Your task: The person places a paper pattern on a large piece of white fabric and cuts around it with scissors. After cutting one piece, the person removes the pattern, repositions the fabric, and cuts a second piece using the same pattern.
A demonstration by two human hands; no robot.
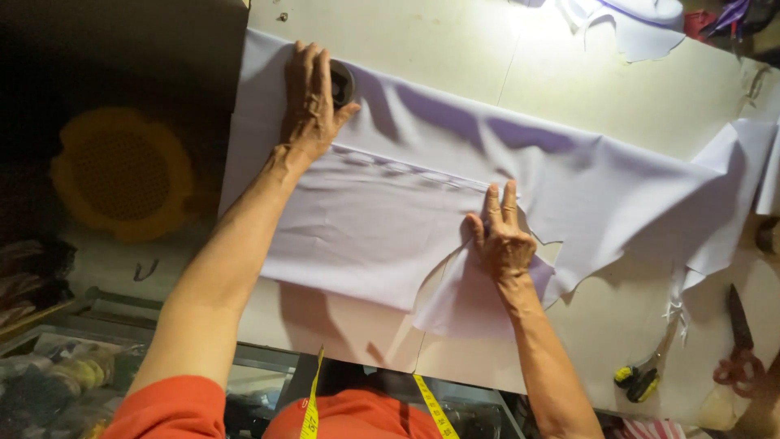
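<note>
Both flat, released palms, left hand (311, 102) and right hand (504, 240), smooth the pale lilac cloth (374, 228) on your desk (455, 57); you seem mid-flattening, so press its folded edge straight.

head cam | looks steeply down from above | close over table (455, 57) | single view, none shared

Orange short sleeves, bare forearms, yellow tape measure (312, 410)

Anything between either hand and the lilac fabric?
Nothing visible. The left hand lies flat on the lilac fabric beside a dark round object; the right hand presses directly on the fold.
</note>
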